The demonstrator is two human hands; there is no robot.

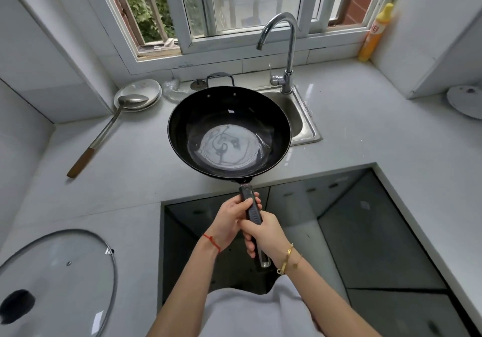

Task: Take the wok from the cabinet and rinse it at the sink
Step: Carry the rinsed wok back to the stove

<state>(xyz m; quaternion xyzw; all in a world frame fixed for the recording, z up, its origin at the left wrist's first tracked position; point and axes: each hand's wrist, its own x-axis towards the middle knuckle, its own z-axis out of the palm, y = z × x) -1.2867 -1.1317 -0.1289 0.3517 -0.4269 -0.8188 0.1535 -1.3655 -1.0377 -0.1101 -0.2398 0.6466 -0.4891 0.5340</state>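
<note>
You have a grey counter [365, 133] wrapped round you in a U, a window behind it, and a small steel sink [300, 117] set at the back under a curved tap [289, 49]. The wok [229, 133] is already out of the cabinet and in the air, held level over the near edge of the sink, covering most of the basin. A shallow pool of water sits in its flat bottom, so I judge the rinse is under way; no water is running from the tap, and what seems left is to swirl and tip that water out. The wok's long axis runs from your body straight toward the window: bowl away from you, open side up, small loop handle at the far rim, long handle [251, 211] pointing back at you. Your left hand [229, 222] wraps the handle nearer the bowl, fingers curled round it; your right hand [266, 235] grips it just behind, fingers closed underneath. To your left lie a glass lid [57, 279], a ladle [104, 133] resting in stacked plates [146, 88]; a yellow bottle [375, 31] stands by the window.
</note>
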